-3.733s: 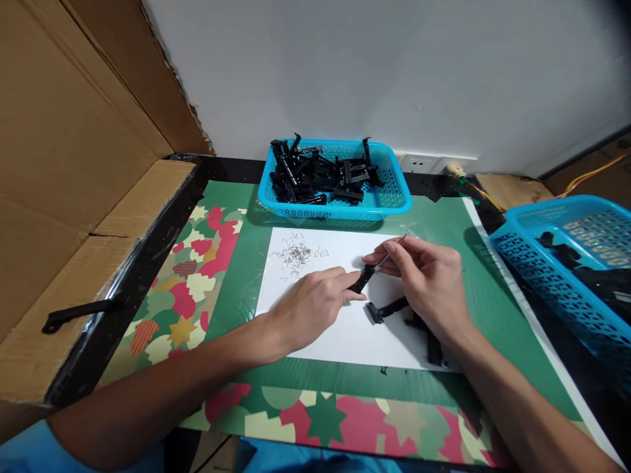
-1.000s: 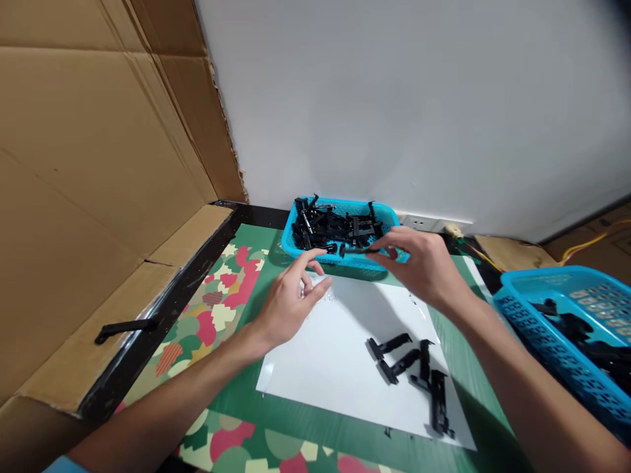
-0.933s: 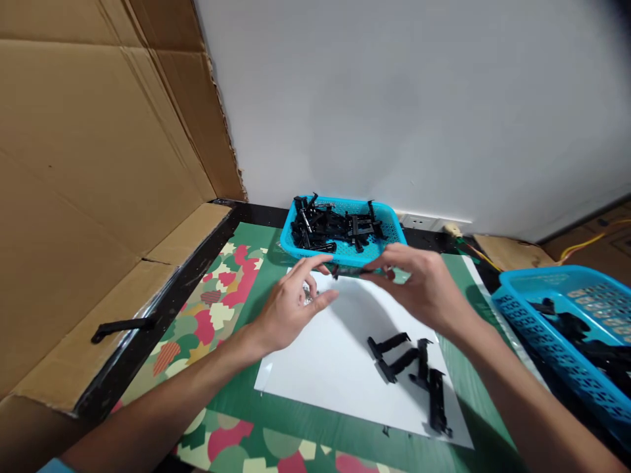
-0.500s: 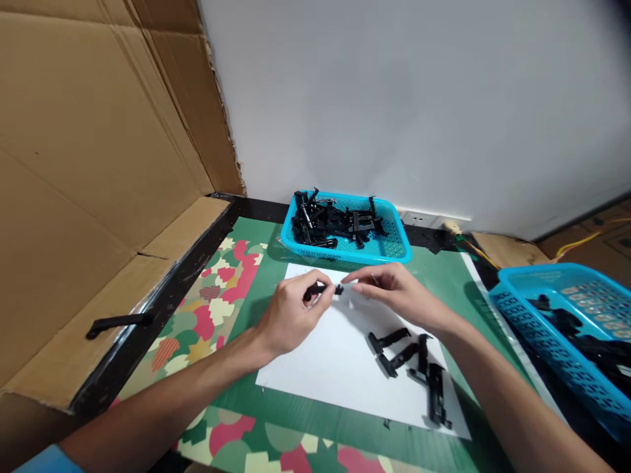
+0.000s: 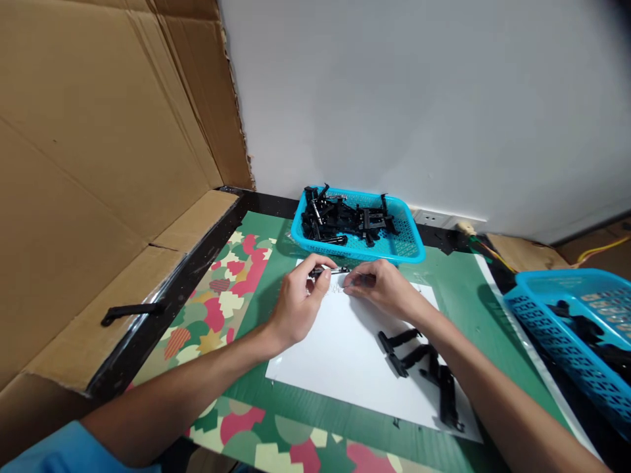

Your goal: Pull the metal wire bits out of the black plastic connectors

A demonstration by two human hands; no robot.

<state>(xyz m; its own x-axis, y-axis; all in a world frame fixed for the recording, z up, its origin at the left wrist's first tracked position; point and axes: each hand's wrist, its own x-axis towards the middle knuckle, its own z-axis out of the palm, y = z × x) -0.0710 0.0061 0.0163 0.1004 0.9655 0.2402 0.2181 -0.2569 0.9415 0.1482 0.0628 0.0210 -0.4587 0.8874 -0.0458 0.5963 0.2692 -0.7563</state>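
My left hand is closed around a slim black plastic part, which lies sideways with a shiny strip showing along it. My right hand is at the far part of the white paper, its fingertips pinched together low over the sheet; what they hold, if anything, is hidden. Just left of those fingertips lies a scatter of tiny greyish pieces, too small to name. Several black plastic parts rest on the paper beside my right forearm.
Behind my hands stands a blue basket with many black parts. Another blue basket is at the right, also with black parts. A single black part lies on the cardboard ledge at the left. A socket strip runs along the wall.
My right hand has moved down to the paper beside the tiny pieces and its fingers have drawn together. My left hand has turned the black part, so a shiny side shows. The view has shifted slightly.
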